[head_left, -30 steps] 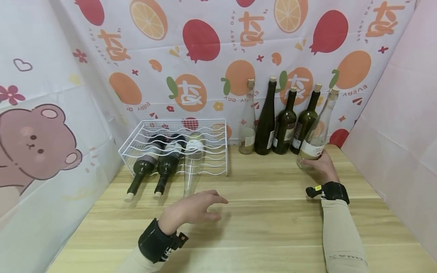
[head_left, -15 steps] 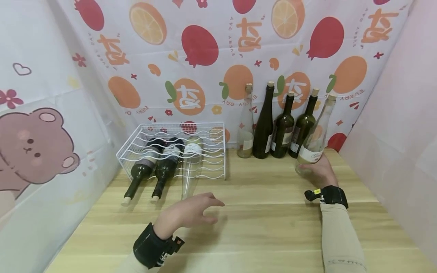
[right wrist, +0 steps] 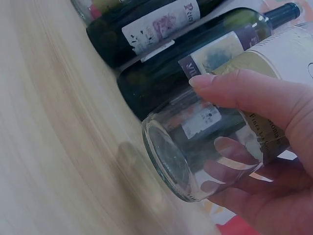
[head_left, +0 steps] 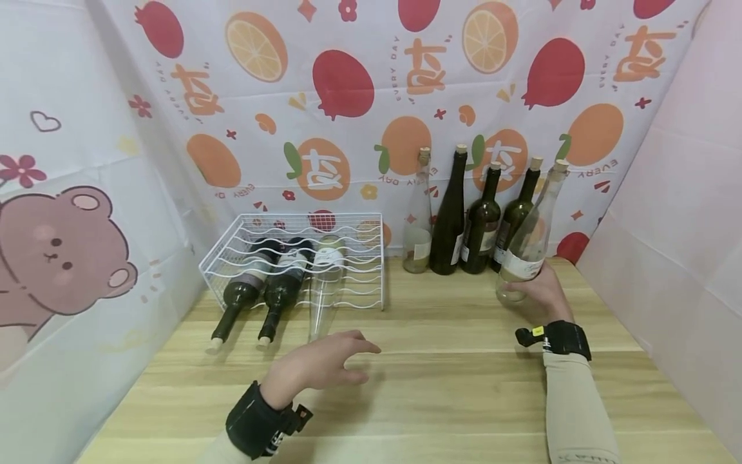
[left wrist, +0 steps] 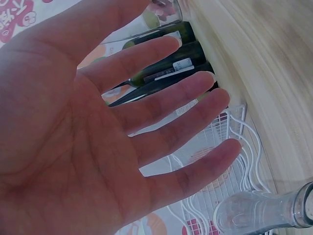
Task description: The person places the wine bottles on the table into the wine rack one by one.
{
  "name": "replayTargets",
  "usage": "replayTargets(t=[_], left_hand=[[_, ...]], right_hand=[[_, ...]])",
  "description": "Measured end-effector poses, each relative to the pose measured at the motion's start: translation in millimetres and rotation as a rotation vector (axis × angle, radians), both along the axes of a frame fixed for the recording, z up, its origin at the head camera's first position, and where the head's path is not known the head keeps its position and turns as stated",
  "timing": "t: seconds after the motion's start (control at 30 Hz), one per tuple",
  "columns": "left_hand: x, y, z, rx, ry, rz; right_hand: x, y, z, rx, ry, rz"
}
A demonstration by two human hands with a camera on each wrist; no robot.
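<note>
Right of the rack [head_left: 382,258], the right hand [head_left: 546,290] grips a clear bottle [head_left: 530,238]. Before the rack, left hand [head_left: 321,364]: fingers spread, palm [left wrist: 83,152] visible only in left wrist view.

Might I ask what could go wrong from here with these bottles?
The right hand has its grip low on a tilted clear bottle, so the long neck might swing or the glass might slip. That bottle is also close to the nearest dark bottle, which it could knock over. Lastly, the left hand is near the neck of the racked clear bottle and might bump it.
</note>
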State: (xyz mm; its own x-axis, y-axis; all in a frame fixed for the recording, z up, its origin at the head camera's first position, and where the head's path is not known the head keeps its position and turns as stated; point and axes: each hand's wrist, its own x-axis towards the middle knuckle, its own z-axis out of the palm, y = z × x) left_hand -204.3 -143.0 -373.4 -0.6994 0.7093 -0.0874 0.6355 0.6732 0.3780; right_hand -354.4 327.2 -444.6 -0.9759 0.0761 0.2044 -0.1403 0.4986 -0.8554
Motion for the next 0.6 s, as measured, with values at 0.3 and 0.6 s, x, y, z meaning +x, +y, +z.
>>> replayTargets(t=[0.3, 0.6], left_hand=[[2.6, 0.1, -1.5, -0.003, 0.008, -0.015], [0.0, 0.7, -3.1, 0.001, 0.019, -0.003]], right_hand=[[-2.4, -4.1, -0.4, -0.001, -0.033, 0.043], [-1.2, -7.8, 6.7, 0.002, -0.02, 0.049]])
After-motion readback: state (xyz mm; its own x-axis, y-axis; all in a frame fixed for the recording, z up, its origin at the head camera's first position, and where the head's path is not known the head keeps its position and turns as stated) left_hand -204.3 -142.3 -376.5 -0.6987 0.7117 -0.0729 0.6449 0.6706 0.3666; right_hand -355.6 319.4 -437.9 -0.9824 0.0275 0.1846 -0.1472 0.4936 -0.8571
